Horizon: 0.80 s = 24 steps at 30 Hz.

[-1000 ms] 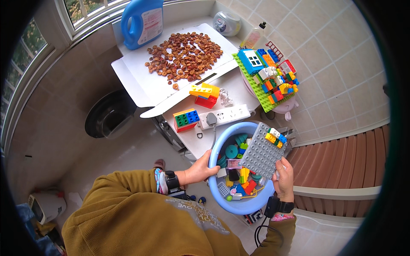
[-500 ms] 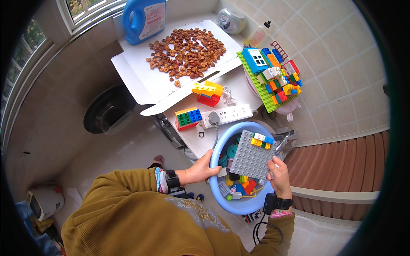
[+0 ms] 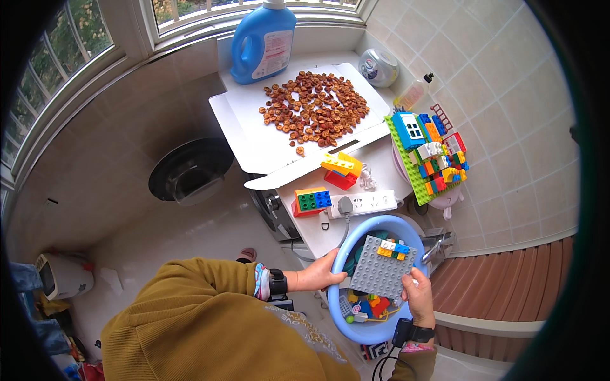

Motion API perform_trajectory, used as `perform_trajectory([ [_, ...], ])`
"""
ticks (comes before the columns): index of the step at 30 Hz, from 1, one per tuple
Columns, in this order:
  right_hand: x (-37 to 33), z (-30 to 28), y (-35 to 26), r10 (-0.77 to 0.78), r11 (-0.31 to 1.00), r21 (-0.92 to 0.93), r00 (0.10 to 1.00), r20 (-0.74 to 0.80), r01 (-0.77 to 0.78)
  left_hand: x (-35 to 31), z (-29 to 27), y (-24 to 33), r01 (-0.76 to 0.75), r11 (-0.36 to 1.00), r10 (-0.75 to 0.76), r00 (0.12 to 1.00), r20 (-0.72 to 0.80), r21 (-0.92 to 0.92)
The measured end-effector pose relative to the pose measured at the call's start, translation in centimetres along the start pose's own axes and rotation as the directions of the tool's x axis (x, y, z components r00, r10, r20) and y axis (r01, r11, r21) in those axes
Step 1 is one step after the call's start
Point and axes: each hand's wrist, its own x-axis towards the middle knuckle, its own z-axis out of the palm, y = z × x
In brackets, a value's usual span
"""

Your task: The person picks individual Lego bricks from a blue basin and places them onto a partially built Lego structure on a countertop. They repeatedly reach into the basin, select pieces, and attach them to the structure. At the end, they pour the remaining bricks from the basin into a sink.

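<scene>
My left hand (image 3: 321, 276) grips the left rim of a light blue basin (image 3: 346, 327) that holds several coloured toy bricks. Over the basin my right hand (image 3: 419, 297) holds a grey studded baseplate (image 3: 380, 274) by its right edge. A few small yellow, blue and white bricks (image 3: 393, 247) are stuck to the plate's far end. The plate lies tilted across the basin and hides part of its contents.
A white tray (image 3: 254, 136) of brown dried fruit pieces (image 3: 314, 108), a blue detergent jug (image 3: 262, 41), loose brick stacks (image 3: 341, 169) (image 3: 311, 201), a white power strip (image 3: 365, 205) and a green baseplate (image 3: 412, 170) with a brick build sit on the white surface. A round black bin (image 3: 185, 170) stands at left.
The grey baseplate has swung left and lowered over the basin, from held up at the right to lying across it. My left hand stays on the rim.
</scene>
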Motion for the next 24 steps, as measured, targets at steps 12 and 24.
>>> perform_trajectory([
  [12,-3.3,-1.2,0.5,-0.169,0.984,-0.092,0.968,-0.186,0.155,-0.1,0.1,0.1,0.002,1.000,-0.002,1.000,-0.004,-0.023],
  [24,-4.8,-2.2,1.8,-0.172,0.973,-0.195,0.954,-0.244,0.126,-0.3,0.2,0.3,-0.019,0.999,0.019,1.000,-0.003,-0.028],
])
